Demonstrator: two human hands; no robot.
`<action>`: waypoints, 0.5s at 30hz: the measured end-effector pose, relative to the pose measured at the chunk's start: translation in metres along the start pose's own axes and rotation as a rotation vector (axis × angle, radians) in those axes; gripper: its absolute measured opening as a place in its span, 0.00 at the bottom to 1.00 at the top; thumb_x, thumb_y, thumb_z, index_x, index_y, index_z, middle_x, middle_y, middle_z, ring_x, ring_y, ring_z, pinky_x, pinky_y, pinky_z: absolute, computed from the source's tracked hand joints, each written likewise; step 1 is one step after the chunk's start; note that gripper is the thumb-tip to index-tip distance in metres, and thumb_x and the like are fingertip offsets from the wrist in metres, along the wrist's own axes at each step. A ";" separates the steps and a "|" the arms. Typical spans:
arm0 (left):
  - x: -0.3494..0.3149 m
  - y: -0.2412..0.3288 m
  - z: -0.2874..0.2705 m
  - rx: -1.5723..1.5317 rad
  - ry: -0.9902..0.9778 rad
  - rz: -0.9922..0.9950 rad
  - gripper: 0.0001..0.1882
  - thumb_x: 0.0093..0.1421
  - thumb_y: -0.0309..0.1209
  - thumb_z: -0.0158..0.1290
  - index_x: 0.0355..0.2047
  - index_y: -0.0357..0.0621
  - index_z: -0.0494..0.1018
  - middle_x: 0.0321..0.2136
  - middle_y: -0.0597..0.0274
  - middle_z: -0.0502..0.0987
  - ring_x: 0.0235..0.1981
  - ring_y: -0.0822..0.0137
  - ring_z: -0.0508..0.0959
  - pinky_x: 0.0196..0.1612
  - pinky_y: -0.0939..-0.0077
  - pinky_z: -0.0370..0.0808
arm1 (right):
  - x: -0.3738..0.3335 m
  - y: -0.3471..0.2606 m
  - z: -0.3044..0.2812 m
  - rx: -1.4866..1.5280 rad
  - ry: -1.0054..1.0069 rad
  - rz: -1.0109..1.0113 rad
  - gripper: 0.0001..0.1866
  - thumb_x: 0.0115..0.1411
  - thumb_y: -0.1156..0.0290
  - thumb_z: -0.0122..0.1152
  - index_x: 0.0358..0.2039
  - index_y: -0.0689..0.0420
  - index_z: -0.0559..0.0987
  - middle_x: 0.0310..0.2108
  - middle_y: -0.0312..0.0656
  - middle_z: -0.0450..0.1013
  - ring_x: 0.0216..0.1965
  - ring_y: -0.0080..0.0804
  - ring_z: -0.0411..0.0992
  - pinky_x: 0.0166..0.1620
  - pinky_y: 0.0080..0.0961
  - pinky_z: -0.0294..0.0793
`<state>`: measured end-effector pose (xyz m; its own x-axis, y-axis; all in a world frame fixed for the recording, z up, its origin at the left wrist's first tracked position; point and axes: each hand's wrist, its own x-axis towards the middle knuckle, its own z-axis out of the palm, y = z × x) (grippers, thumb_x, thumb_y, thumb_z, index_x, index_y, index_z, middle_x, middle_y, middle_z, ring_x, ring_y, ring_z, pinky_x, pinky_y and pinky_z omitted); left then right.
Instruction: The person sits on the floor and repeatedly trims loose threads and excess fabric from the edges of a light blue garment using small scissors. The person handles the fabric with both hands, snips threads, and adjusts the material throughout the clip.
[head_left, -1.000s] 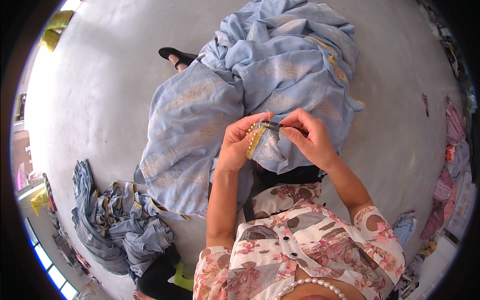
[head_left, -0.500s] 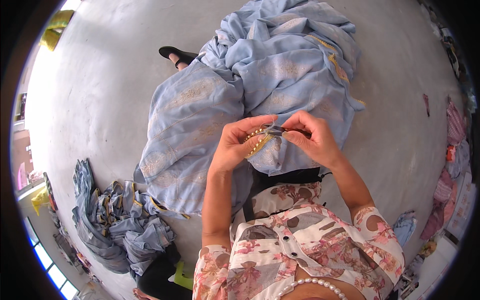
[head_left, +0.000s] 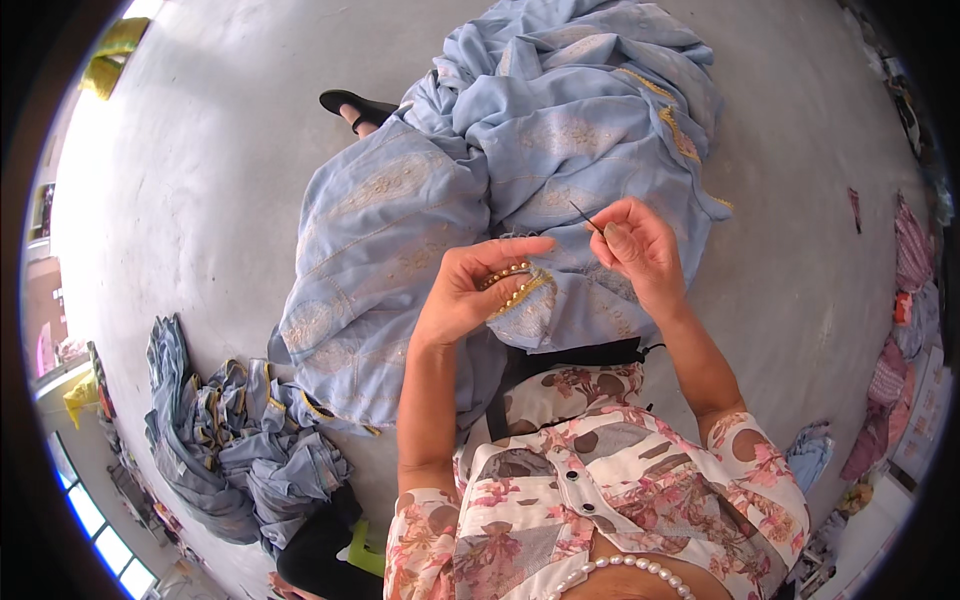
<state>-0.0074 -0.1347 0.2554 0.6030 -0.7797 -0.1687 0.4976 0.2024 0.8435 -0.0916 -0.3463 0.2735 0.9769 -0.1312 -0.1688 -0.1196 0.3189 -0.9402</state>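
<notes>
My left hand (head_left: 460, 290) is closed on the edge of a light blue embroidered cloth (head_left: 400, 200), thumb below and index finger stretched over it. A gold trim with round pearly beads (head_left: 522, 290) curves along that held edge. Loose threads stick up by the index finger. To the right and a little farther off, my right hand (head_left: 643, 250) pinches a thin dark pointed tool (head_left: 586, 217), its tip pointing up and left, apart from the trim. The rest of the tool is hidden in my fingers. The cloth covers my lap and spreads away in folds.
A heap of grey-blue cloth with gold edging (head_left: 250, 450) lies on the grey floor (head_left: 790, 200) at left, by another person's dark-clothed leg (head_left: 320, 550). A black shoe (head_left: 357, 105) pokes out beyond the cloth. Pink checked fabric (head_left: 910, 250) lies along the right side.
My right hand has drawn the tool away from the beaded edge, up and to the right. My left hand keeps its hold on the cloth, almost unmoved.
</notes>
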 end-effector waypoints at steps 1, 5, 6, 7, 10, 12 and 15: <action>-0.001 0.002 0.000 0.014 0.024 -0.004 0.22 0.55 0.17 0.54 0.52 0.32 0.69 0.35 0.62 0.79 0.34 0.80 0.76 0.36 0.90 0.70 | 0.000 -0.001 0.002 -0.075 -0.005 0.021 0.12 0.59 0.69 0.62 0.38 0.62 0.71 0.25 0.33 0.70 0.28 0.14 0.65 0.31 0.12 0.64; 0.000 0.005 -0.005 0.160 -0.019 0.009 0.28 0.55 0.16 0.54 0.57 0.35 0.65 0.28 0.68 0.77 0.25 0.85 0.69 0.28 0.93 0.62 | 0.000 0.005 0.011 -0.217 -0.055 0.039 0.14 0.58 0.69 0.64 0.39 0.62 0.72 0.22 0.29 0.67 0.25 0.11 0.62 0.27 0.13 0.60; 0.001 0.006 -0.003 0.230 -0.020 0.036 0.29 0.55 0.16 0.54 0.58 0.36 0.63 0.27 0.69 0.76 0.24 0.86 0.67 0.26 0.93 0.60 | 0.002 0.007 0.014 -0.211 -0.079 0.028 0.14 0.57 0.69 0.64 0.39 0.62 0.72 0.22 0.28 0.66 0.24 0.11 0.61 0.26 0.13 0.59; 0.001 0.006 -0.001 0.299 -0.022 0.063 0.31 0.54 0.16 0.54 0.59 0.36 0.62 0.26 0.70 0.76 0.23 0.87 0.65 0.25 0.93 0.59 | 0.005 0.005 0.016 -0.249 -0.124 0.075 0.14 0.57 0.69 0.65 0.38 0.61 0.73 0.21 0.27 0.66 0.24 0.10 0.61 0.25 0.12 0.59; 0.003 0.002 0.005 0.290 -0.039 0.054 0.35 0.54 0.15 0.53 0.63 0.39 0.57 0.26 0.70 0.76 0.22 0.87 0.64 0.25 0.93 0.59 | 0.013 -0.002 0.024 -0.318 -0.184 0.131 0.12 0.55 0.69 0.66 0.35 0.61 0.74 0.20 0.25 0.66 0.22 0.09 0.60 0.24 0.12 0.57; 0.003 0.006 0.010 0.349 0.005 0.017 0.36 0.54 0.15 0.53 0.63 0.40 0.55 0.26 0.69 0.76 0.22 0.86 0.65 0.25 0.93 0.59 | 0.014 0.004 0.029 -0.300 -0.130 0.058 0.10 0.55 0.70 0.66 0.32 0.61 0.75 0.19 0.24 0.65 0.21 0.08 0.58 0.22 0.12 0.56; -0.001 0.008 0.007 0.381 0.092 -0.009 0.36 0.53 0.15 0.53 0.63 0.42 0.57 0.24 0.71 0.76 0.24 0.85 0.67 0.28 0.91 0.64 | 0.026 -0.004 -0.009 -0.022 0.109 -0.157 0.05 0.58 0.72 0.61 0.30 0.60 0.76 0.19 0.25 0.65 0.20 0.10 0.59 0.23 0.11 0.56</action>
<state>-0.0084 -0.1362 0.2662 0.6619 -0.7204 -0.2071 0.2463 -0.0519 0.9678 -0.0671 -0.3590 0.2702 0.9591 -0.2785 -0.0497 0.0275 0.2665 -0.9634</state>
